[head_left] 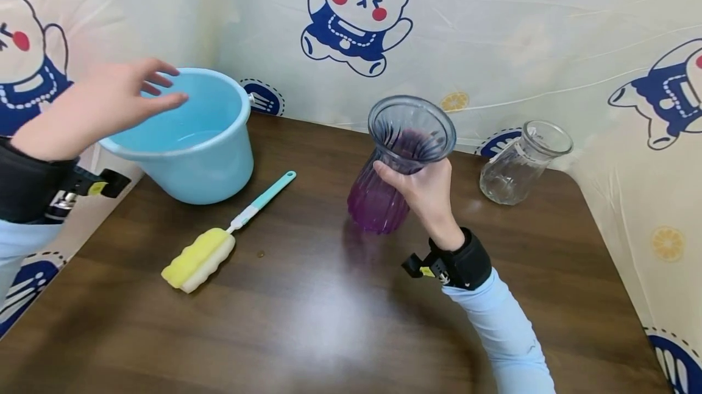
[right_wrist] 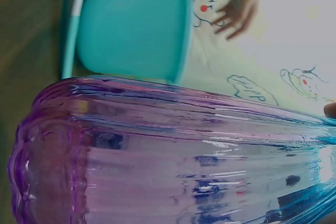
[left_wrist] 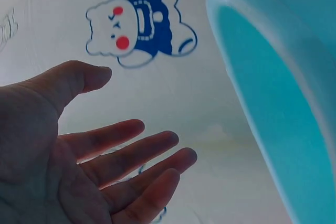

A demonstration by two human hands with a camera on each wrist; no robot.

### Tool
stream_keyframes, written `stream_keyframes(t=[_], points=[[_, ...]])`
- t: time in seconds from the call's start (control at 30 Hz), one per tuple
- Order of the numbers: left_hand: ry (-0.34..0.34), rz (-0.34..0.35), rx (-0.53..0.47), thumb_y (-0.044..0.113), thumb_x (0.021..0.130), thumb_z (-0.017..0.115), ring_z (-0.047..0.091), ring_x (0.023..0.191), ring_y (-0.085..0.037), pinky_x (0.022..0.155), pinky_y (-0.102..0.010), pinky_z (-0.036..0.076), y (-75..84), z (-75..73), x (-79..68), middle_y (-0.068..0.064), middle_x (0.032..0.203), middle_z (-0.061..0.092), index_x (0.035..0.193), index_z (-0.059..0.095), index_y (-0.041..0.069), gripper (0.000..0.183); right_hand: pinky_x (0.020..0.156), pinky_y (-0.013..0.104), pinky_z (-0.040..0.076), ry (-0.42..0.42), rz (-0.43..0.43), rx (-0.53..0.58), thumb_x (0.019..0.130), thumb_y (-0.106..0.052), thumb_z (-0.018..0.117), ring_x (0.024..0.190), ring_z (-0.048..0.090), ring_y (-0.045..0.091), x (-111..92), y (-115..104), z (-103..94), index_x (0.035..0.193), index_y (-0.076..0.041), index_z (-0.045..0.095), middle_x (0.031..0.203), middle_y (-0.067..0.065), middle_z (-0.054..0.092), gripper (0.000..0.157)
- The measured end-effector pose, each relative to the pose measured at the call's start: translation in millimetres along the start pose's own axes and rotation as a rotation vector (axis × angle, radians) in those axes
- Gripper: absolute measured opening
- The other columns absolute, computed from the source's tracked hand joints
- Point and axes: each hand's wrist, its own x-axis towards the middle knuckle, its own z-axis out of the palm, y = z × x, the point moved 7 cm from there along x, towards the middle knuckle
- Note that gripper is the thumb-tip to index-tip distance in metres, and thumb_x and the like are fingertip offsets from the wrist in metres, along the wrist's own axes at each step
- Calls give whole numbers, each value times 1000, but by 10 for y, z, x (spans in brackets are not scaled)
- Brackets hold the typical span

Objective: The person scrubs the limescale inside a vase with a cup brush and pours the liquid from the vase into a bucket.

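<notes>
A ribbed glass vase (head_left: 378, 199), purple below and blue-grey toward its flared rim, stands tilted over the table's middle. My right hand (head_left: 425, 190) grips it round the neck, thumb on the near side. In the right wrist view the vase (right_wrist: 157, 156) fills the lower part, its purple base at the left. My left hand (head_left: 131, 92) hovers over the left rim of a light blue bucket (head_left: 203, 168), fingers spread and holding nothing. The left wrist view shows that hand (left_wrist: 100, 156) loosely extended, with the bucket's rim (left_wrist: 262, 19) off to its right.
On the brown table (head_left: 307, 327) a bottle brush (head_left: 219, 239) with a yellow and white sponge head lies before the bucket. A clear glass jar (head_left: 510, 172) stands at the back right. A curtain (head_left: 482, 28) with printed bears hangs behind the table.
</notes>
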Motion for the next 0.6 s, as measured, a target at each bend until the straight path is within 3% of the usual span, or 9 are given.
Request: stream_keyframes(t=[0.13,0.3,0.6], points=[[40,-94,-26,34,94,44,39,102,-58,75,-65,38,-251,-98,-103,-41,120,40,133,30,-10,60,84,28,44,-15,-9,-6,63,-10,80,91,59,18,163,-90,34,109,4,54,100,15,62,55],[80,-198,-39,35,93,43,37,101,-59,74,-65,35,-506,-184,-215,-42,123,36,132,28,-12,63,85,27,45,-107,-18,-58,65,-17,80,94,60,17,369,-235,155,110,2,52,102,13,62,56],[98,-338,-61,41,93,39,35,104,-58,75,-67,36,-1065,-132,-282,-41,125,33,133,26,-12,68,81,23,44,-166,9,-196,65,-28,79,97,57,13,673,-508,320,113,-3,50,106,7,61,61]])
